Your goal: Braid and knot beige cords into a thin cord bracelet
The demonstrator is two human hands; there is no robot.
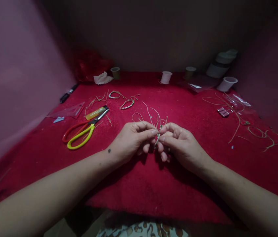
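Over the middle of the red cloth, a small braided cord bracelet (157, 140) in green and white is pinched between both hands. My left hand (139, 136) grips it with thumb and forefinger. Facing it, my right hand (177, 140) closes on the same piece, its thumb lower along the braid. Loose cord ends (157, 113) fan out beyond the fingertips. Much of the bracelet is covered by the fingers. To the left of my left hand lie scissors (81, 135) with one red and one yellow handle, their blades against a yellow lighter (96, 113).
Two finished-looking bracelets (127, 105) rest behind my hands. Tangled cords (257, 131) and a small pink packet (223, 112) lie on the right. Along the back stand thread spools (166, 77) and a white bottle (221, 64). A black marker (68, 93) is at far left.
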